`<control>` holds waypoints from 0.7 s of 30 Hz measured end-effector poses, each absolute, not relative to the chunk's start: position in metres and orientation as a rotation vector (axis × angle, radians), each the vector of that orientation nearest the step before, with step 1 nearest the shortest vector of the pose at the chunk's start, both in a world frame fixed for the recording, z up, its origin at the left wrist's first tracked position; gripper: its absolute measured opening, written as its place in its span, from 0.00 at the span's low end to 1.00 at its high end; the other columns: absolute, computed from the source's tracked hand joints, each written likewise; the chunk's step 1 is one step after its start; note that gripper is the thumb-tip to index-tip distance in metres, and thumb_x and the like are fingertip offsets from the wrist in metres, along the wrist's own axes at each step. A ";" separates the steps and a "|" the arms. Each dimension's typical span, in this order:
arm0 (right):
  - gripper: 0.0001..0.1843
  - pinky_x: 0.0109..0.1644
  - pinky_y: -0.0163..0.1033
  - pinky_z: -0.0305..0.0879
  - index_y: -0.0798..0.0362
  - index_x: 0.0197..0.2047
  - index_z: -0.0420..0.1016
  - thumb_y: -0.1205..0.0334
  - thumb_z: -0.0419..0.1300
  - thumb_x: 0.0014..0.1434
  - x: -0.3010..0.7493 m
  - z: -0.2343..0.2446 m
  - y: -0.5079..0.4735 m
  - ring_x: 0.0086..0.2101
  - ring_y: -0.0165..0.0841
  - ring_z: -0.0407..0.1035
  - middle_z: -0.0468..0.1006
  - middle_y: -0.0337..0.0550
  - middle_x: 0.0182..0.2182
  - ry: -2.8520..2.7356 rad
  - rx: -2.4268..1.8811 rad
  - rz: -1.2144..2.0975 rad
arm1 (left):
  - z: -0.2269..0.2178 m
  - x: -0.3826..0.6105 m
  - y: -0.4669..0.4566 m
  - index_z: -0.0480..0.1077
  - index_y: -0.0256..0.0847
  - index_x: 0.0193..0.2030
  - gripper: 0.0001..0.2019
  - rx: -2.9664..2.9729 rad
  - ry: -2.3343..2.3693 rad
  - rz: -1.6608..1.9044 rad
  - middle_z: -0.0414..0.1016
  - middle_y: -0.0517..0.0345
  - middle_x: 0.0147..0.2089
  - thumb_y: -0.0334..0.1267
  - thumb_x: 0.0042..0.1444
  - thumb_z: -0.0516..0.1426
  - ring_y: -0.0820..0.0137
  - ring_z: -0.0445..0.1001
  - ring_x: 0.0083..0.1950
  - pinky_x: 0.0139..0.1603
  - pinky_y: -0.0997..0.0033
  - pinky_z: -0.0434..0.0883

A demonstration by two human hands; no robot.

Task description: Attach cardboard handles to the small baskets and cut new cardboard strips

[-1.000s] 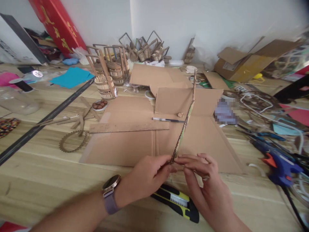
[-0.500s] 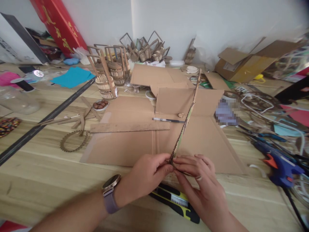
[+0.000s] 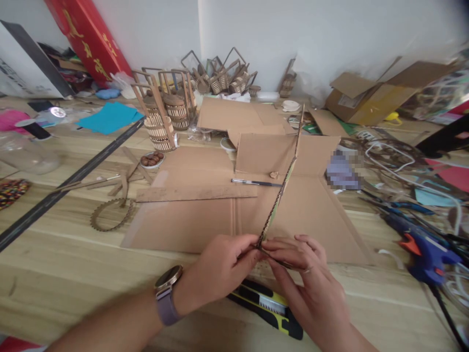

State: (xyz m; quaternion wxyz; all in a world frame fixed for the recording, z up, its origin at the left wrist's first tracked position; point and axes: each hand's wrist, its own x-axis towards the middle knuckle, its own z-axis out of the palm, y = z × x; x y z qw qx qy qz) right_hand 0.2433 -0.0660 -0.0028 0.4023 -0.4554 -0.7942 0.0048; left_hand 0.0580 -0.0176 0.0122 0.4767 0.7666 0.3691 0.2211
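A long, narrow cardboard strip [image 3: 276,203] stands on edge, its corrugated side showing, and runs from my hands toward the back. Its near end is pinched between the thumb and fingers of my left hand [image 3: 229,261]. My right hand [image 3: 306,274] closes on the bent end of the same strip, which curves off to the right beneath its fingers. Beneath both hands, partly hidden, lies a black and yellow utility knife [image 3: 269,310]. The flat cardboard sheet [image 3: 194,220] lies just beyond, with a pen [image 3: 252,182] and another cardboard strip [image 3: 198,193] on it.
A blue glue gun [image 3: 421,244] and cables lie at right. Small woven baskets [image 3: 159,127] stand at the back left, near a dish of brown nuts [image 3: 152,159]. A cardboard ring [image 3: 112,214] lies left of the sheet. An open carton [image 3: 384,93] stands at back right.
The bent end of the strip now shows more beneath my right fingers, which have shifted slightly. My left hand keeps its pinch in nearly the same place.
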 end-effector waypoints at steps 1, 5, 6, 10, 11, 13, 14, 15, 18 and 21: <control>0.08 0.55 0.45 0.58 0.49 0.44 0.67 0.71 0.57 0.63 0.244 -0.003 -0.066 0.41 0.32 0.77 0.82 0.39 0.38 -2.007 -1.152 0.019 | 0.012 0.058 -0.018 0.69 0.39 0.35 0.12 1.878 0.902 0.547 0.66 0.66 0.26 0.41 0.66 0.50 0.76 0.62 0.27 0.27 0.76 0.54; 0.08 0.55 0.45 0.58 0.48 0.44 0.67 0.70 0.56 0.63 0.244 -0.002 -0.066 0.41 0.33 0.77 0.82 0.38 0.38 -1.994 -1.161 0.029 | 0.013 0.057 -0.018 0.69 0.39 0.33 0.12 1.880 0.900 0.558 0.64 0.66 0.24 0.40 0.66 0.50 0.77 0.62 0.26 0.26 0.76 0.53; 0.08 0.54 0.45 0.58 0.48 0.43 0.66 0.70 0.56 0.63 0.244 -0.001 -0.066 0.40 0.33 0.77 0.82 0.38 0.37 -1.980 -1.167 0.027 | 0.013 0.057 -0.017 0.70 0.39 0.34 0.13 1.882 0.898 0.556 0.65 0.66 0.24 0.40 0.66 0.50 0.77 0.63 0.26 0.27 0.76 0.53; 0.07 0.51 0.45 0.62 0.46 0.42 0.65 0.69 0.55 0.63 0.242 0.001 -0.065 0.39 0.34 0.77 0.82 0.38 0.36 -1.937 -1.183 0.023 | 0.013 0.057 -0.018 0.73 0.39 0.38 0.14 1.868 0.888 0.549 0.72 0.62 0.29 0.41 0.67 0.49 0.75 0.67 0.29 0.29 0.76 0.57; 0.08 0.50 0.46 0.62 0.46 0.42 0.65 0.69 0.56 0.63 0.242 0.001 -0.065 0.39 0.35 0.77 0.82 0.38 0.36 -1.932 -1.181 0.030 | 0.013 0.057 -0.018 0.73 0.39 0.38 0.14 1.860 0.885 0.545 0.72 0.62 0.29 0.42 0.67 0.49 0.75 0.67 0.29 0.29 0.76 0.57; 0.09 0.48 0.46 0.64 0.46 0.42 0.65 0.69 0.56 0.62 0.241 0.001 -0.064 0.39 0.35 0.77 0.82 0.38 0.36 -1.921 -1.172 0.048 | 0.012 0.057 -0.018 0.72 0.39 0.37 0.15 1.845 0.893 0.537 0.72 0.62 0.29 0.43 0.67 0.49 0.75 0.67 0.29 0.29 0.76 0.57; 0.09 0.48 0.46 0.64 0.46 0.43 0.66 0.69 0.56 0.62 0.241 0.001 -0.064 0.39 0.35 0.77 0.82 0.38 0.36 -1.919 -1.166 0.052 | 0.011 0.057 -0.018 0.72 0.39 0.36 0.15 1.840 0.900 0.533 0.71 0.63 0.28 0.44 0.67 0.49 0.75 0.66 0.29 0.29 0.76 0.57; 0.08 0.48 0.45 0.64 0.46 0.43 0.66 0.70 0.56 0.62 0.241 0.001 -0.063 0.39 0.35 0.77 0.82 0.38 0.36 -1.923 -1.158 0.050 | 0.011 0.058 -0.018 0.71 0.39 0.35 0.15 1.836 0.906 0.534 0.70 0.63 0.28 0.45 0.67 0.50 0.75 0.65 0.28 0.28 0.76 0.56; 0.08 0.49 0.45 0.63 0.48 0.43 0.67 0.71 0.56 0.63 0.241 -0.001 -0.064 0.41 0.34 0.76 0.81 0.41 0.38 -1.956 -1.135 0.038 | 0.012 0.058 -0.017 0.71 0.38 0.35 0.15 1.826 0.906 0.542 0.69 0.64 0.28 0.46 0.66 0.51 0.75 0.65 0.29 0.28 0.76 0.56; 0.09 0.50 0.47 0.60 0.49 0.43 0.67 0.71 0.57 0.62 0.239 -0.002 -0.065 0.42 0.35 0.75 0.81 0.42 0.39 -1.968 -1.146 0.018 | 0.013 0.058 -0.016 0.73 0.39 0.39 0.13 1.816 0.895 0.549 0.73 0.62 0.30 0.43 0.66 0.51 0.74 0.68 0.31 0.30 0.76 0.58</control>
